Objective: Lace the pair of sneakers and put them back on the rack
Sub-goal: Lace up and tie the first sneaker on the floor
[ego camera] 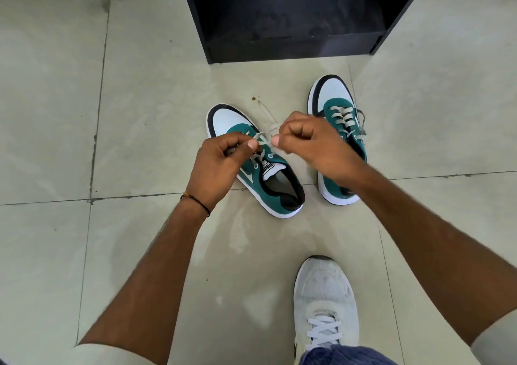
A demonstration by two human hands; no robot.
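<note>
Two green, white and black sneakers stand on the tiled floor, toes pointing away from me. The left sneaker [232,121] lies under my hands with its tongue and collar showing. My left hand [215,166] pinches one strand of its grey lace [264,138] above the eyelets. My right hand [310,146] pinches the other strand, and a thin loop of lace sticks out beyond my fingers. The right sneaker [335,96] stands beside it with its lace crossed through the eyelets; my right wrist covers its heel half.
A black rack [291,48] with a dark open bottom shelf stands on the floor just beyond the sneakers. My own foot in a white shoe [324,297] is planted at the lower right. Pale floor tiles [56,113] spread to both sides.
</note>
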